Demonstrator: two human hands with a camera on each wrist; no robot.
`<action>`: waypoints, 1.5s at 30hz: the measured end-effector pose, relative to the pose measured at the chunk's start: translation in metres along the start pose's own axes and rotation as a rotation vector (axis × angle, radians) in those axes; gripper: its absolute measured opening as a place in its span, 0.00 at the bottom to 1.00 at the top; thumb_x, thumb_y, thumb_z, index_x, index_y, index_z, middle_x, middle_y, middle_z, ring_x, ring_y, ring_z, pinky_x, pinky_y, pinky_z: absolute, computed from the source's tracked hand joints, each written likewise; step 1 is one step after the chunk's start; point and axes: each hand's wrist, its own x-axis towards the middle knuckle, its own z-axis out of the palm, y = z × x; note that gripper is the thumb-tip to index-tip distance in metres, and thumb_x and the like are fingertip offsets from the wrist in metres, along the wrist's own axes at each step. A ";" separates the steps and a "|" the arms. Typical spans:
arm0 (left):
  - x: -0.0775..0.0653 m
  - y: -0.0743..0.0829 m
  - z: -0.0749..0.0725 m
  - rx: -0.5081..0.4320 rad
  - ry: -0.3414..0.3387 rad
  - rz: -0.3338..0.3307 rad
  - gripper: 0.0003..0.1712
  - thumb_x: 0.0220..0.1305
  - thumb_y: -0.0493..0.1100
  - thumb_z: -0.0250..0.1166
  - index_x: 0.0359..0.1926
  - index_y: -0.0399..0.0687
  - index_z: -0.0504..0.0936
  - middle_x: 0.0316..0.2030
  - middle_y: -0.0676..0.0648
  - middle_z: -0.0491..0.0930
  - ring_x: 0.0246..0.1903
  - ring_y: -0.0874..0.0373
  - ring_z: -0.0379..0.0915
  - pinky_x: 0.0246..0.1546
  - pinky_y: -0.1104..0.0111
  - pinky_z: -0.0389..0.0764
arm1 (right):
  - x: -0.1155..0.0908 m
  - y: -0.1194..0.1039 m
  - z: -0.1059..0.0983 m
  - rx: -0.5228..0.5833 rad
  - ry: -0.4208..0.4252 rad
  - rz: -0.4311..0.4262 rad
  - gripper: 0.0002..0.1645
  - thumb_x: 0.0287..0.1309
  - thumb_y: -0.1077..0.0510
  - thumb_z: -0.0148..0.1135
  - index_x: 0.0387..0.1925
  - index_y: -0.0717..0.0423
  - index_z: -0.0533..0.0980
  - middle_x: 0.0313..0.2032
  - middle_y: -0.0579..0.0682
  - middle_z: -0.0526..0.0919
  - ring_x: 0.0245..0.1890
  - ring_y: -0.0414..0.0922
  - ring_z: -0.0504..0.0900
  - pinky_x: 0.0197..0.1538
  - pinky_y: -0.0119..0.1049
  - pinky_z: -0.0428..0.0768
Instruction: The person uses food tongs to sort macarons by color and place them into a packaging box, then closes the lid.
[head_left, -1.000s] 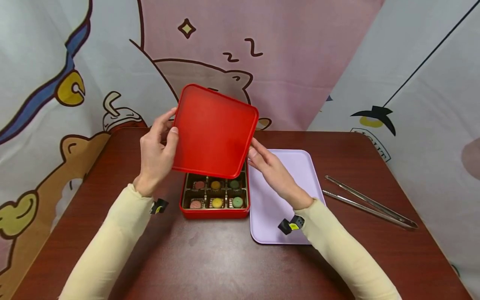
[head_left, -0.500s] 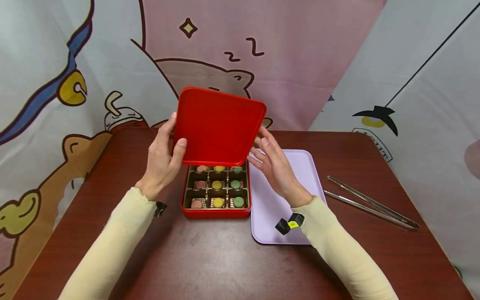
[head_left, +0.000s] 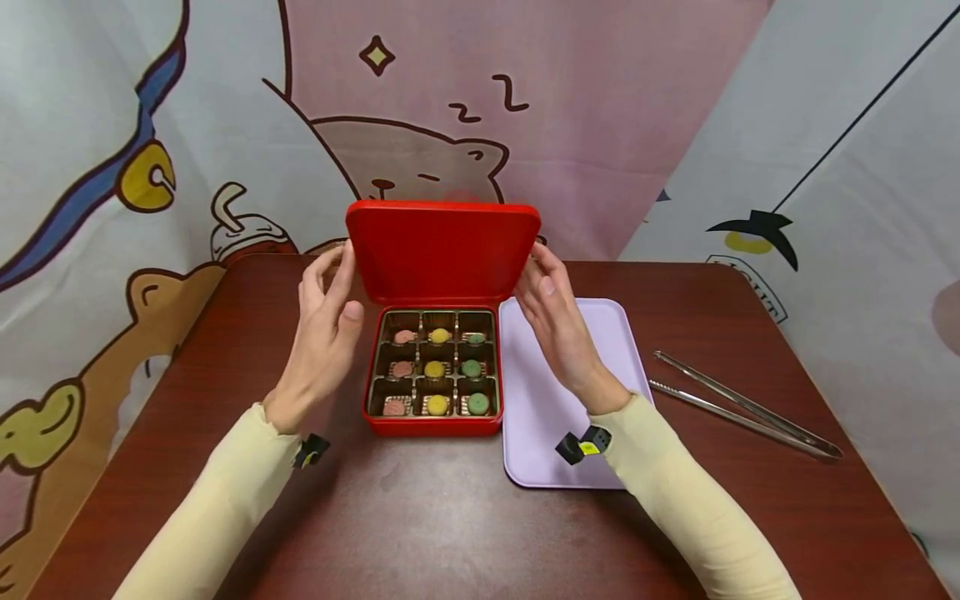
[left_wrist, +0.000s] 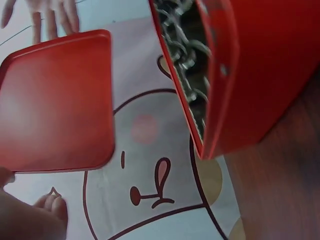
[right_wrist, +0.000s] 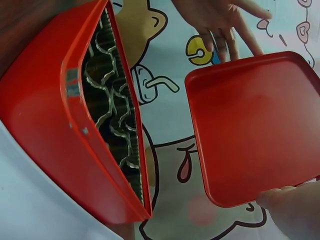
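Note:
A red square lid (head_left: 442, 254) stands tilted up at the back edge of a red box (head_left: 433, 427), its inner side facing me. My left hand (head_left: 318, 342) is at the lid's left edge, fingers mostly straight and thumb apart from it. At the right edge, my right hand (head_left: 557, 325) has its straight fingers against the side, partly hidden behind the lid. In the right wrist view the thumb (right_wrist: 275, 197) is close to the lid's rim. Dividers in the box separate small round sweets: pink (head_left: 402, 368), yellow (head_left: 435, 369) and green (head_left: 471, 368), one per compartment.
A lilac tray (head_left: 540, 450) lies right beside the box, partly under the right forearm. Metal tongs (head_left: 757, 417) rest farther right on the brown table (head_left: 420, 517). A printed cloth (head_left: 600, 100) hangs behind the table.
The lid has come down and tipped upright behind the box, so all the sweets show. Both hands moved with it; the left thumb, earlier at the lid's face, is now apart from it.

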 end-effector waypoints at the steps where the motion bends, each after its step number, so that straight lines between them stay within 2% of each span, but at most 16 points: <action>1: -0.002 0.001 -0.001 -0.015 -0.020 -0.025 0.47 0.70 0.79 0.41 0.83 0.67 0.50 0.77 0.44 0.55 0.72 0.46 0.51 0.61 0.41 0.60 | 0.000 0.001 0.000 -0.002 0.001 -0.005 0.55 0.69 0.29 0.55 0.80 0.55 0.46 0.80 0.54 0.52 0.80 0.52 0.53 0.80 0.52 0.47; 3: -0.004 0.005 -0.003 -0.067 -0.068 -0.085 0.45 0.71 0.78 0.40 0.83 0.73 0.47 0.78 0.48 0.54 0.74 0.48 0.50 0.65 0.39 0.59 | 0.000 0.002 0.000 0.005 0.005 -0.011 0.58 0.66 0.27 0.57 0.79 0.56 0.46 0.81 0.55 0.51 0.80 0.53 0.52 0.80 0.52 0.46; 5: -0.006 0.008 -0.004 -0.134 -0.121 -0.147 0.42 0.73 0.76 0.40 0.82 0.79 0.43 0.80 0.54 0.51 0.77 0.53 0.49 0.70 0.34 0.54 | 0.000 0.004 0.000 0.014 0.002 -0.011 0.60 0.64 0.25 0.58 0.78 0.56 0.45 0.81 0.57 0.50 0.81 0.53 0.50 0.80 0.52 0.45; 7: -0.007 0.011 -0.004 -0.241 -0.163 -0.177 0.39 0.76 0.72 0.41 0.82 0.81 0.39 0.81 0.59 0.49 0.79 0.56 0.47 0.74 0.35 0.47 | -0.001 0.005 0.000 0.026 -0.005 -0.013 0.62 0.63 0.24 0.59 0.77 0.58 0.45 0.81 0.58 0.48 0.81 0.54 0.48 0.80 0.52 0.43; 11: -0.008 0.014 -0.001 -0.482 -0.200 -0.193 0.37 0.80 0.66 0.40 0.83 0.77 0.38 0.81 0.58 0.47 0.80 0.57 0.43 0.77 0.41 0.40 | -0.001 0.005 0.002 0.029 -0.018 -0.013 0.60 0.63 0.22 0.55 0.76 0.57 0.45 0.81 0.60 0.47 0.81 0.55 0.48 0.81 0.52 0.42; 16: -0.011 0.015 0.004 -0.710 -0.148 -0.236 0.43 0.74 0.74 0.41 0.81 0.64 0.45 0.81 0.49 0.51 0.81 0.52 0.42 0.79 0.46 0.36 | -0.003 0.005 0.004 0.026 -0.012 -0.009 0.56 0.65 0.21 0.50 0.74 0.56 0.49 0.80 0.62 0.50 0.81 0.54 0.49 0.81 0.51 0.43; 19: -0.011 0.014 0.011 -0.837 -0.080 -0.257 0.45 0.70 0.78 0.44 0.75 0.59 0.50 0.76 0.44 0.61 0.79 0.49 0.47 0.79 0.49 0.38 | -0.004 0.005 0.004 0.002 -0.024 0.016 0.63 0.64 0.18 0.46 0.78 0.60 0.47 0.81 0.61 0.49 0.81 0.54 0.47 0.81 0.50 0.41; 22: -0.010 0.013 0.018 -0.938 0.003 -0.287 0.42 0.67 0.79 0.47 0.67 0.57 0.56 0.70 0.43 0.66 0.77 0.49 0.49 0.78 0.53 0.42 | -0.006 0.005 0.004 -0.038 -0.052 0.054 0.69 0.62 0.16 0.42 0.82 0.63 0.43 0.82 0.57 0.44 0.82 0.52 0.43 0.81 0.50 0.38; 24: -0.011 0.011 0.021 -0.972 0.045 -0.310 0.40 0.66 0.79 0.49 0.62 0.56 0.59 0.71 0.40 0.65 0.79 0.50 0.46 0.77 0.56 0.42 | -0.008 0.004 0.005 -0.063 -0.063 0.082 0.70 0.61 0.14 0.39 0.82 0.62 0.42 0.83 0.53 0.41 0.82 0.51 0.40 0.81 0.50 0.37; 28: -0.014 0.010 0.027 -0.968 0.075 -0.360 0.34 0.69 0.76 0.52 0.56 0.56 0.63 0.79 0.37 0.52 0.81 0.52 0.36 0.79 0.54 0.36 | -0.012 0.006 0.008 -0.088 -0.050 0.114 0.71 0.59 0.14 0.40 0.82 0.62 0.42 0.83 0.51 0.34 0.82 0.52 0.35 0.80 0.50 0.34; 32: -0.017 0.007 0.031 -0.955 0.068 -0.406 0.25 0.75 0.64 0.53 0.59 0.56 0.62 0.78 0.42 0.48 0.80 0.53 0.39 0.78 0.58 0.41 | -0.015 0.009 0.009 -0.101 -0.029 0.145 0.73 0.58 0.13 0.40 0.82 0.63 0.40 0.83 0.53 0.32 0.82 0.53 0.32 0.80 0.51 0.33; 34: -0.019 0.006 0.030 -0.932 0.036 -0.436 0.27 0.74 0.56 0.49 0.70 0.57 0.60 0.78 0.47 0.48 0.79 0.55 0.40 0.77 0.58 0.45 | -0.017 0.011 0.008 -0.112 -0.021 0.170 0.73 0.58 0.13 0.40 0.82 0.63 0.39 0.83 0.53 0.32 0.82 0.52 0.32 0.80 0.52 0.33; 37: -0.024 0.005 0.025 -0.886 -0.053 -0.460 0.43 0.67 0.46 0.43 0.83 0.60 0.46 0.81 0.54 0.44 0.79 0.58 0.38 0.77 0.55 0.44 | -0.021 0.014 0.007 -0.140 -0.025 0.202 0.69 0.62 0.15 0.38 0.82 0.63 0.38 0.83 0.52 0.31 0.82 0.51 0.31 0.80 0.54 0.32; 39: -0.027 0.004 0.022 -0.843 -0.115 -0.457 0.47 0.64 0.42 0.41 0.85 0.60 0.40 0.82 0.57 0.40 0.80 0.59 0.34 0.77 0.54 0.41 | -0.023 0.016 0.006 -0.148 -0.033 0.223 0.67 0.64 0.16 0.36 0.82 0.62 0.37 0.83 0.51 0.31 0.82 0.50 0.30 0.79 0.55 0.32; 41: -0.030 0.003 0.020 -0.819 -0.159 -0.444 0.49 0.63 0.38 0.41 0.85 0.58 0.39 0.83 0.59 0.38 0.80 0.61 0.31 0.77 0.55 0.38 | -0.025 0.018 0.005 -0.149 -0.041 0.241 0.65 0.67 0.18 0.34 0.82 0.62 0.37 0.83 0.51 0.31 0.82 0.50 0.30 0.80 0.54 0.32; 45: -0.035 -0.002 0.018 -0.787 -0.231 -0.453 0.52 0.59 0.35 0.42 0.84 0.56 0.38 0.83 0.60 0.36 0.80 0.60 0.33 0.78 0.58 0.41 | -0.028 0.021 0.004 -0.122 -0.048 0.260 0.64 0.68 0.19 0.33 0.82 0.62 0.35 0.83 0.53 0.33 0.82 0.51 0.33 0.80 0.53 0.34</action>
